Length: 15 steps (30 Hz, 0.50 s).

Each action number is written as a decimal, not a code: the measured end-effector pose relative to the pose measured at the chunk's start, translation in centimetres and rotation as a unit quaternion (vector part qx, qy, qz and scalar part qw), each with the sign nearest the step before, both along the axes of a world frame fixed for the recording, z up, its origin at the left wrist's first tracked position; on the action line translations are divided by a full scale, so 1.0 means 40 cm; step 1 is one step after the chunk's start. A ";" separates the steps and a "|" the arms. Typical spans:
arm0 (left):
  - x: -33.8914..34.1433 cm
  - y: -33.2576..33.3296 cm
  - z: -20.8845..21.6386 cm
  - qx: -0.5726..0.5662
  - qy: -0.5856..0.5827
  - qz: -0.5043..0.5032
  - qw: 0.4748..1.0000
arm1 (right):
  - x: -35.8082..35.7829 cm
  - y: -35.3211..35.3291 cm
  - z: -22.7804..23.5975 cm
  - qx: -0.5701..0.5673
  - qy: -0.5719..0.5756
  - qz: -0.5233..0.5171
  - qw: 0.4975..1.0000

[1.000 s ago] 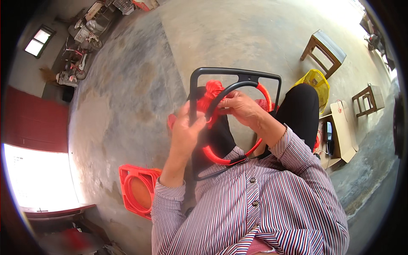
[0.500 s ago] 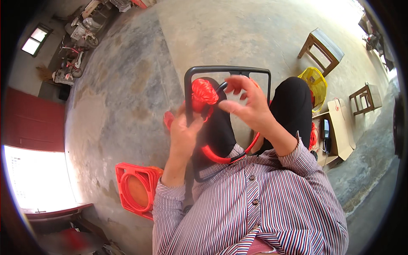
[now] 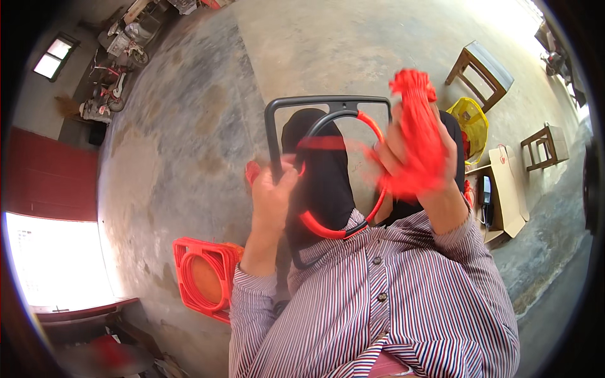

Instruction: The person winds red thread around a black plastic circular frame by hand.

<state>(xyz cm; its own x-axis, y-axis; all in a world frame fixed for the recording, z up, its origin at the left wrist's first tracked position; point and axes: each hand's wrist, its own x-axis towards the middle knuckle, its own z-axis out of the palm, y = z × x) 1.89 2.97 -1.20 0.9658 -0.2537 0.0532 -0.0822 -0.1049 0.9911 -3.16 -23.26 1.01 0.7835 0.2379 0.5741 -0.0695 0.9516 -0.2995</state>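
My left hand [image 3: 271, 198] is closed on the left side of a black rectangular frame [image 3: 272, 135] that stands over my lap. Inside the frame is a black ring [image 3: 318, 125], its right side and lower part covered in red. In my right hand [image 3: 441, 173], to the right of the frame, is a bundle of red ribbon-like cord [image 3: 419, 135], blurred by motion. A smeared red strand [image 3: 328, 143] stretches across the ring from the left side toward the bundle. Some red material [image 3: 252, 170] also shows beside my left hand.
Red frames with round openings [image 3: 201, 277] lie stacked on the floor at left. On the right are a yellow basket [image 3: 476, 129], two stools [image 3: 482, 70] and an open cardboard box [image 3: 509, 198] holding a dark device. Bikes [image 3: 110, 94] stand by the far left wall.
My right hand has moved right, away from the ring, and now carries the red bundle that was inside the frame near my left hand. A red strand now stretches across the ring.
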 end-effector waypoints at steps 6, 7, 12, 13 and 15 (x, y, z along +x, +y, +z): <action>0.020 0.007 -0.005 -0.067 0.193 -0.016 0.979 | -0.216 0.013 0.002 -0.260 0.331 0.009 0.907; 0.024 0.013 -0.007 -0.066 0.193 -0.027 0.979 | -0.214 0.006 -0.012 -0.260 0.332 0.009 0.907; 0.007 -0.002 0.016 -0.019 0.170 -0.012 0.985 | -0.095 -0.028 -0.163 -0.297 0.399 -0.135 0.857; 0.005 -0.008 0.028 -0.003 0.168 -0.020 0.986 | -0.070 -0.026 -0.151 -0.296 0.400 -0.139 0.856; -0.004 -0.024 0.043 0.013 0.164 -0.031 0.986 | -0.011 -0.006 -0.121 -0.362 0.398 -0.202 0.818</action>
